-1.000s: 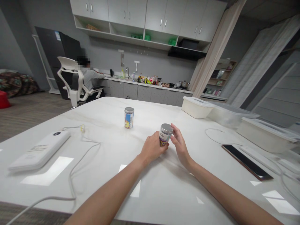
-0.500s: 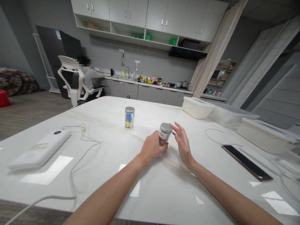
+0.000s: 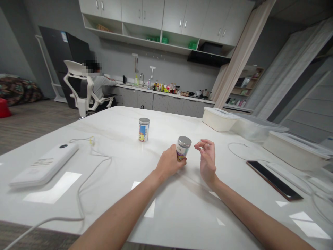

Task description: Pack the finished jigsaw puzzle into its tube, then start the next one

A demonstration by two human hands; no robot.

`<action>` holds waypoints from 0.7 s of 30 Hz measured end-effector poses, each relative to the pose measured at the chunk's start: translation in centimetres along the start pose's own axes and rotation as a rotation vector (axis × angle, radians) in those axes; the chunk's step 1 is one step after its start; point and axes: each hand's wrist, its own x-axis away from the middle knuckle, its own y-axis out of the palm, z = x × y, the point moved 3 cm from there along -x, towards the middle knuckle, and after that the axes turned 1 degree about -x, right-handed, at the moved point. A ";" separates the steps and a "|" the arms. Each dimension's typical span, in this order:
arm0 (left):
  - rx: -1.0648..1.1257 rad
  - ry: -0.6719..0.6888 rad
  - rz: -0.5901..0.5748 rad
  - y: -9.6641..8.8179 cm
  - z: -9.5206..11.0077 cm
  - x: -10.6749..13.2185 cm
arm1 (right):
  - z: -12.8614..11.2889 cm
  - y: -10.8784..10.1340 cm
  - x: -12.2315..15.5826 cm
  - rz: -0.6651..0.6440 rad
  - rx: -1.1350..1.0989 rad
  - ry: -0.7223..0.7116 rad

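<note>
My left hand (image 3: 169,161) is wrapped round the lower part of a jar (image 3: 182,147) with a silver lid and a printed label. The jar stands on the white table (image 3: 125,173), and part of its label is hidden by my fingers. Just right of it, apart from the lid, is my right hand (image 3: 207,161), holding nothing, its fingers bent and the thumb not touching them. A second jar (image 3: 143,130) with a silver lid and a blue and yellow label stands upright farther back on the left.
On the left lie a white power bank (image 3: 47,165) and a grey cable (image 3: 80,194). Plastic boxes (image 3: 220,119) with lids line the right side, near a dark phone-like slab (image 3: 273,180). A person (image 3: 100,86) sits on a white chair (image 3: 83,93) by the counter.
My right hand has drawn back slightly to the right from the jar's lid, and its fingers have bent inward. My left hand and both jars stay where they were.
</note>
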 end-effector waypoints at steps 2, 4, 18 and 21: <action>-0.003 0.004 0.003 0.0 0.0 0.0 | 0.2 0.1 0.0 -0.034 0.015 0.041; -0.003 0.006 0.005 0.0 0.0 0.0 | 0.5 0.3 0.1 -0.068 0.035 0.103; -0.090 -0.197 0.084 -1.2 -2.4 -0.8 | 3.0 2.5 1.9 -0.284 -0.009 0.428; -0.139 -0.145 0.060 -1.7 -2.4 -0.9 | 2.8 3.0 2.2 -0.356 -0.115 0.546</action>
